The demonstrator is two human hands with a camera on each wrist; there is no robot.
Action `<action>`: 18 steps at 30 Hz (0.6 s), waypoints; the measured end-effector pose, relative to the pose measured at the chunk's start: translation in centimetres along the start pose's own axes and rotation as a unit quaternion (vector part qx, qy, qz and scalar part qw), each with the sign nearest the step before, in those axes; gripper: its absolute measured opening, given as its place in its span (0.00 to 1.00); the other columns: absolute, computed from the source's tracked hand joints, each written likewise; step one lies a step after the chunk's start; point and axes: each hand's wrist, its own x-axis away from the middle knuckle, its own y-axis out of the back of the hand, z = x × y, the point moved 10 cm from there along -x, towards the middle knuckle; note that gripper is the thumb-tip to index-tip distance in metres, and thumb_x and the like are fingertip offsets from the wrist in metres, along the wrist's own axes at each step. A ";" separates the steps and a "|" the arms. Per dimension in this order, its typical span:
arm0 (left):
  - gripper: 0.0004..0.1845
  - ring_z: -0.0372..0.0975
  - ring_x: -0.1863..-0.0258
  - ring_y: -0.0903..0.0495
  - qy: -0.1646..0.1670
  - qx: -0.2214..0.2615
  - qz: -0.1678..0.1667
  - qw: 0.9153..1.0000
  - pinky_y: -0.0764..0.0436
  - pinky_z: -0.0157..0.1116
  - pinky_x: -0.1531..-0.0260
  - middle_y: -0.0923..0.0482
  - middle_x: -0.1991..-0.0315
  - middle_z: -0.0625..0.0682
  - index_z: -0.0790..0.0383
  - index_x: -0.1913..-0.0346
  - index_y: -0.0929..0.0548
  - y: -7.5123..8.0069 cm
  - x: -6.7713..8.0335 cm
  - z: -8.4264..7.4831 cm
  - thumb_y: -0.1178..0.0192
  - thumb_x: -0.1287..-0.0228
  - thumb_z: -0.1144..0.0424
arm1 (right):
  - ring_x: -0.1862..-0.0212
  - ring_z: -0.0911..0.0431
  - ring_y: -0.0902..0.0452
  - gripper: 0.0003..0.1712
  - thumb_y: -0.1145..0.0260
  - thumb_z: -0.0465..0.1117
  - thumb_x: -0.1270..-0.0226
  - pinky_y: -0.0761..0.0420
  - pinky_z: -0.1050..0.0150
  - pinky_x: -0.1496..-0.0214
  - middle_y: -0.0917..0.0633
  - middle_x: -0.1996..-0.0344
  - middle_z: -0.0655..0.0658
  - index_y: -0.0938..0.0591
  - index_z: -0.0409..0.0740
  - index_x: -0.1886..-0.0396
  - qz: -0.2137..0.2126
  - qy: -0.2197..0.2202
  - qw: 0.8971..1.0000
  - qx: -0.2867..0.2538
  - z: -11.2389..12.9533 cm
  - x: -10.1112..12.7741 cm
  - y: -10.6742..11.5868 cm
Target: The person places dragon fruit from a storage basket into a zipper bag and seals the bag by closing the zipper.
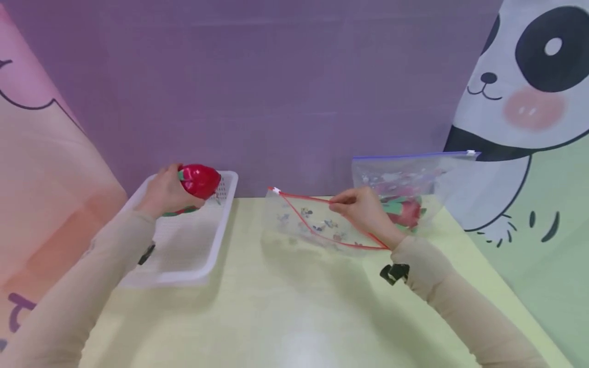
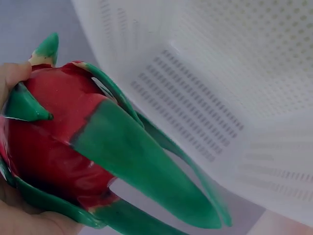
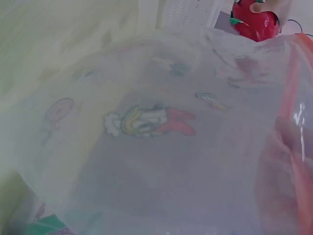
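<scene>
- While your left hand (image 1: 163, 191) hovers over the far end of the basket (image 1: 184, 276), its grip is clenched round a red dragon fruit (image 1: 199, 180), which it holds clear above the basket floor.
- In the left wrist view the fruit (image 2: 58, 147) sits in your palm, its green scales pointing down toward the basket's perforated wall (image 2: 195, 122).
- A second red-and-green piece lies in the basket, just under your left hand; it is mostly hidden, so its kind cannot be told.
- Your right hand (image 1: 363, 209) pinches the red-edged mouth of a clear zip bag (image 1: 313, 225), grip closed on the rim, and holds that mouth parted.
- The bag lies on the table (image 1: 276, 317), right of the basket and apart from it; cartoon prints show on its film (image 3: 146, 122).
- Behind your right hand a blue-zipped bag (image 1: 414, 174) stands upright against the backdrop, with another dragon fruit (image 1: 407, 210) inside it.
- Both of your sleeves are beige, with a dark strap at each wrist.
</scene>
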 end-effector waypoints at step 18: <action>0.57 0.58 0.47 0.33 -0.098 0.012 -0.025 0.995 0.21 0.55 0.61 0.37 0.42 0.65 0.67 0.32 0.47 -0.6 5.9 -6.4 0.26 0.65 0.53 | 0.68 0.56 0.20 0.08 0.34 0.41 0.42 0.21 0.65 0.68 0.14 0.66 0.43 0.15 0.46 0.63 0.011 0.016 1.000 0.008 0.1 -0.4 -1.9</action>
